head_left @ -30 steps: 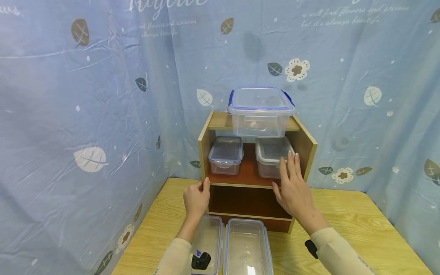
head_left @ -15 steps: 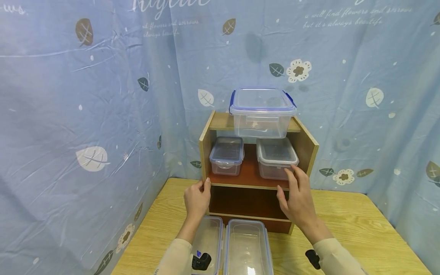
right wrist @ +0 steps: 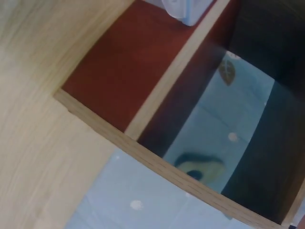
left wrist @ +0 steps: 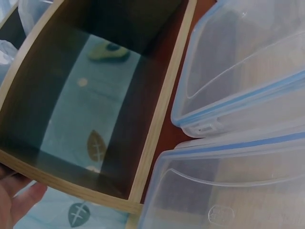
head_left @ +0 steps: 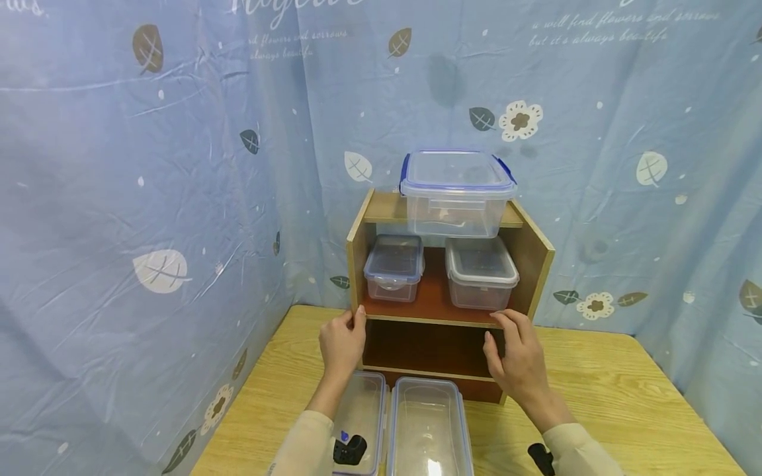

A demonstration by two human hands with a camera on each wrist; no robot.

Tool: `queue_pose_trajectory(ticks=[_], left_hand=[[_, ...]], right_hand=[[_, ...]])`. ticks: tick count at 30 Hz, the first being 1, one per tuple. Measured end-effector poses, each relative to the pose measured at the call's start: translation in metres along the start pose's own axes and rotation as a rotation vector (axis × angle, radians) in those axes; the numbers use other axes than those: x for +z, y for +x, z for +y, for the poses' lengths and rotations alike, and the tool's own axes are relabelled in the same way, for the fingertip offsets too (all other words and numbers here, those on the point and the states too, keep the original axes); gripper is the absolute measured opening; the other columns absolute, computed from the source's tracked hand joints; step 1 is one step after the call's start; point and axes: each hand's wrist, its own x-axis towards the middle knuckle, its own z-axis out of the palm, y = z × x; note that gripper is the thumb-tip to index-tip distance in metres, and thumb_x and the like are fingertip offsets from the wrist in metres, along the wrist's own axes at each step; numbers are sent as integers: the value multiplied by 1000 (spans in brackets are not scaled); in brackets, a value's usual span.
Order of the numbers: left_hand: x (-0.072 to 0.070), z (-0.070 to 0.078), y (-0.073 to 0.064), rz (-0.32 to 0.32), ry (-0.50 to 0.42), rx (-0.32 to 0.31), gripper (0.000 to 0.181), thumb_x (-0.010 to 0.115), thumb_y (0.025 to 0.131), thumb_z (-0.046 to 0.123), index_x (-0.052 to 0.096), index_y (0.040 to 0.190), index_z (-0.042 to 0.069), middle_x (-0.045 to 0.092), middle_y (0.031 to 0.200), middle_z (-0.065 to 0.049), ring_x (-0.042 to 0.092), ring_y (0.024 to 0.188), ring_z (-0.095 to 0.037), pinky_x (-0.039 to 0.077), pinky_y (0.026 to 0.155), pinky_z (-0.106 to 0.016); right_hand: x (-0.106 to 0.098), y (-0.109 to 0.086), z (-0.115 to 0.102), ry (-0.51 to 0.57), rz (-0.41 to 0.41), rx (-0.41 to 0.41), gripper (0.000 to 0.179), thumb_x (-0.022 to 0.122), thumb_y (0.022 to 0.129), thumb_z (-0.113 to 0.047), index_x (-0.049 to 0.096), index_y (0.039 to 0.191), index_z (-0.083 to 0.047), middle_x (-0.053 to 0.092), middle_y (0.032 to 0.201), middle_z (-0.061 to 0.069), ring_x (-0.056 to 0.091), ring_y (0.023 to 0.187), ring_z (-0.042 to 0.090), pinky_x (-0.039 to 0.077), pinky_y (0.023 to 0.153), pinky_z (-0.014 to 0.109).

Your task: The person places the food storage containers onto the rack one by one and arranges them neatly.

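A small wooden shelf unit with red-brown boards stands on the table. My left hand grips the front edge of its left side panel; in the left wrist view its fingers lie along the panel's outside. My right hand, fingers loosely bent and thumb apart, is at the right front, fingertips by the middle board's edge. Above it on that board sits a grey-lidded clear food container. A blue-rimmed food container sits at the board's left. A larger clear container with blue clips rests on top.
Two clear lidded containers, the left one and the right one, lie side by side before the shelf. Wood-grain table extends to the right. A blue patterned curtain hangs behind and at the left.
My right hand has come off the front of the grey-lidded container and moved down to the middle board's edge, its fingers bending. The left hand stays on the side panel.
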Motion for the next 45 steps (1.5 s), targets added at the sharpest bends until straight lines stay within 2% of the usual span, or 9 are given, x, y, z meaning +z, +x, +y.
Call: queue_pose_trajectory(ticks=[5,12,18,24,30,33,38,45], left_hand=[[0,-2,1,2,21,-32,43,62,91,32,50,51,18,52,46,3,40,45,-17,29,43,-30],[1,-2,1,4,10,-23,42,63,90,30,52,51,18,55,47,2,43,45,-17,32,44,-30],[2,-1,0,-7,-2,-28,44,63,91,30,50,51,18,53,45,2,40,44,-15,30,44,-29],[3,-1,0,5,2,-30,44,63,90,30,50,50,18,55,47,1,42,45,-16,31,43,-30],[2,-1,0,6,-11,-33,43,63,90,30,53,51,18,59,49,0,45,45,-17,34,44,-30],[3,-2,0,13,-10,-44,43,63,90,30,53,51,18,59,49,0,44,45,-17,33,43,-30],[3,-2,1,19,-3,-44,44,63,90,31,50,49,18,57,47,0,43,45,-17,32,43,-30],[2,0,-1,6,-6,-51,46,63,90,31,48,48,18,54,46,0,43,45,-17,31,43,-30]], right_hand=[[3,-8,0,9,-53,10,31,49,91,-20,64,100,5,60,97,17,55,66,15,42,55,25],[4,-22,-2,20,-120,29,18,54,84,-12,67,90,-1,62,86,7,49,54,6,37,46,18],[5,-36,-4,12,-175,71,10,59,80,-7,68,84,-5,61,75,-1,48,52,5,37,45,16],[6,-46,-5,-14,-233,110,11,59,83,-9,69,83,-6,62,71,-1,47,49,3,38,44,17],[5,-57,-6,-113,-292,158,6,63,80,-8,69,79,-10,68,69,0,58,50,10,45,46,27],[5,-64,-8,-109,-360,203,5,67,78,-7,68,79,-12,68,68,-2,59,53,7,46,48,25],[6,-78,-15,-59,-474,283,5,71,80,-11,68,80,-15,66,65,-10,54,54,-4,43,49,19],[7,-97,-22,-65,-576,351,10,75,80,-17,66,79,-20,58,60,-19,44,53,-9,38,49,18]])
